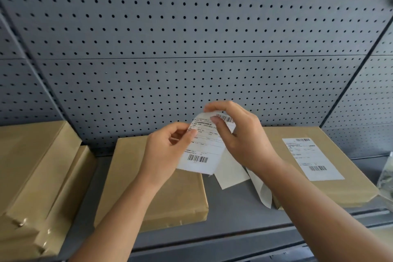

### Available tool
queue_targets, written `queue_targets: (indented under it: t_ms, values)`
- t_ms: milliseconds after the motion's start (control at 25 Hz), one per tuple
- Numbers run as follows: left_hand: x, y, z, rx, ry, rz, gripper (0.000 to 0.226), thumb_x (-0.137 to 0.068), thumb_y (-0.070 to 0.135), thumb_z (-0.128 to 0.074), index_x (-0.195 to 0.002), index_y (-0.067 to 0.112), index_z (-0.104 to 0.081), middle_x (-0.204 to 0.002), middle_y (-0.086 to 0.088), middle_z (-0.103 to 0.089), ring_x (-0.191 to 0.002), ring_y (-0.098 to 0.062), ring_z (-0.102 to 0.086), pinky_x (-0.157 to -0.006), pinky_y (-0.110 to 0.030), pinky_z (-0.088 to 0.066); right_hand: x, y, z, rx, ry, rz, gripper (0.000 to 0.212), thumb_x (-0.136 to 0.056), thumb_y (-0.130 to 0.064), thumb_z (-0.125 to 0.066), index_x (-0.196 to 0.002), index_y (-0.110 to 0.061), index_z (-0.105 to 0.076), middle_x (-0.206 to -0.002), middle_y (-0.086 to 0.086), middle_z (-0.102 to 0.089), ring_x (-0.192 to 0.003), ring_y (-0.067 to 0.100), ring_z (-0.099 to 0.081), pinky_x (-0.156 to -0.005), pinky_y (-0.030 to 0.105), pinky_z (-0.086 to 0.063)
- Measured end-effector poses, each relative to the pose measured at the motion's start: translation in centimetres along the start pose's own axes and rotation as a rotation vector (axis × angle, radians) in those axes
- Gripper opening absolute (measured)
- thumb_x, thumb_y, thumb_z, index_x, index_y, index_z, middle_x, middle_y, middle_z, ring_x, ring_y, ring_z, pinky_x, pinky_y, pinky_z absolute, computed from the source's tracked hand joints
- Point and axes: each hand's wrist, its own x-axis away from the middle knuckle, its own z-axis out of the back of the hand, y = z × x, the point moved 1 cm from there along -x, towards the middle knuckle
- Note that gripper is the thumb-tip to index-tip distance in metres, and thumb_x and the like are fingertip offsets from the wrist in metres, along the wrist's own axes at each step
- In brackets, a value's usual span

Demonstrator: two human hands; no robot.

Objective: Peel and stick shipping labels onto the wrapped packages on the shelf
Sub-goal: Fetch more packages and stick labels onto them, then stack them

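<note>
Over the grey metal shelf's (234,219) middle, a white shipping label (202,149) is pinched by left hand (163,151) and right hand (244,140); one brown paper-wrapped package (350,189) is labelled, the middle package (174,202) bare.

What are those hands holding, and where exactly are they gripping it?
A white printed paper shipping label: the left hand pinches its left edge, and the right hand pinches its curled top end.

Print and barcodes on both shipping labels (204,147) are too blurred to read.
</note>
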Motion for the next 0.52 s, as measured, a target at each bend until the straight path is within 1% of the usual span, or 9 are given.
queue_targets:
  t_ms: [40,80,160,240,320,360,400,440,520]
  values:
    - [0.0,-0.1,0.4,0.031,0.019,0.031,0.006,-0.093,0.021,-0.072,-0.092,0.025,-0.076,-0.085,0.013,-0.078,-0.076,-0.005,-0.072,-0.068,-0.019,-0.056,-0.1,-0.1,-0.3,0.000,-0.006,-0.012,0.028,-0.098,-0.011,-0.059,-0.125,-0.017,-0.062,-0.119,-0.013,-0.063,-0.099,-0.012,-0.054,-0.077,0.011,-0.045]
    - [0.0,-0.3,0.9,0.060,0.044,0.061,0.005,-0.093,0.020,-0.072,-0.092,0.023,-0.076,-0.087,0.011,-0.079,-0.078,-0.007,-0.073,-0.069,-0.020,-0.057,-0.1,0.0,-0.7,-0.010,-0.010,-0.028,0.032,-0.098,-0.013,-0.059,-0.130,-0.019,-0.058,-0.125,-0.015,-0.059,-0.107,-0.013,-0.052,-0.082,0.009,-0.044]
    - [0.0,-0.7,2.0,0.088,0.103,0.121,0.005,-0.093,0.020,-0.072,-0.092,0.021,-0.076,-0.089,0.009,-0.080,-0.081,-0.009,-0.074,-0.070,-0.019,-0.057,-0.1,0.2,-1.5,-0.072,-0.011,-0.147,0.037,-0.099,-0.018,-0.059,-0.135,-0.023,-0.054,-0.130,-0.015,-0.055,-0.119,-0.007,-0.049,-0.092,0.007,-0.040]
    - [0.2,-1.4,3.3,0.105,0.149,0.183,0.007,-0.094,0.022,-0.071,-0.092,0.021,-0.077,-0.089,0.008,-0.080,-0.082,-0.008,-0.074,-0.071,-0.021,-0.055,0.1,0.5,-2.7,-0.214,-0.038,-0.404,0.035,-0.098,-0.026,-0.060,-0.133,-0.027,-0.054,-0.125,-0.014,-0.058,-0.114,-0.003,-0.055,-0.089,0.008,-0.044]
    - [0.4,-2.2,4.5,0.127,0.172,0.232,0.008,-0.093,0.024,-0.071,-0.090,0.021,-0.078,-0.088,0.007,-0.080,-0.080,-0.006,-0.073,-0.072,-0.026,-0.052,0.7,0.7,-4.3,-0.429,-0.131,-0.634,0.029,-0.098,-0.032,-0.060,-0.126,-0.024,-0.059,-0.114,-0.012,-0.068,-0.104,0.003,-0.065,-0.085,0.019,-0.053]
    - [0.5,-2.5,5.1,0.135,0.180,0.252,0.008,-0.093,0.025,-0.071,-0.090,0.022,-0.078,-0.088,0.007,-0.080,-0.080,-0.007,-0.073,-0.073,-0.028,-0.051,1.1,0.7,-5.2,-0.523,-0.186,-0.701,0.026,-0.099,-0.031,-0.060,-0.122,-0.020,-0.062,-0.109,-0.007,-0.073,-0.099,0.009,-0.069,-0.084,0.026,-0.057]
    - [0.6,-2.8,5.6,0.140,0.183,0.271,0.009,-0.093,0.026,-0.071,-0.090,0.022,-0.079,-0.089,0.006,-0.080,-0.082,-0.008,-0.073,-0.074,-0.030,-0.051,1.5,0.6,-6.0,-0.591,-0.232,-0.735,0.022,-0.099,-0.028,-0.059,-0.117,-0.016,-0.064,-0.104,-0.003,-0.076,-0.095,0.015,-0.072,-0.082,0.030,-0.060]
    - [0.8,-3.1,6.2,0.145,0.181,0.289,0.009,-0.094,0.025,-0.071,-0.091,0.021,-0.079,-0.090,0.005,-0.080,-0.083,-0.009,-0.074,-0.075,-0.029,-0.051,1.7,0.4,-6.8,-0.631,-0.271,-0.744,0.019,-0.100,-0.023,-0.058,-0.113,-0.012,-0.067,-0.101,0.000,-0.077,-0.092,0.018,-0.073,-0.080,0.032,-0.061]
    - [1.0,-3.7,7.1,0.145,0.163,0.321,0.010,-0.095,0.021,-0.069,-0.094,0.020,-0.079,-0.092,0.005,-0.081,-0.086,-0.009,-0.074,-0.076,-0.028,-0.050,1.9,0.0,-8.0,-0.652,-0.314,-0.746,0.015,-0.100,-0.017,-0.058,-0.104,-0.008,-0.069,-0.098,0.003,-0.078,-0.090,0.020,-0.074,-0.080,0.034,-0.061]
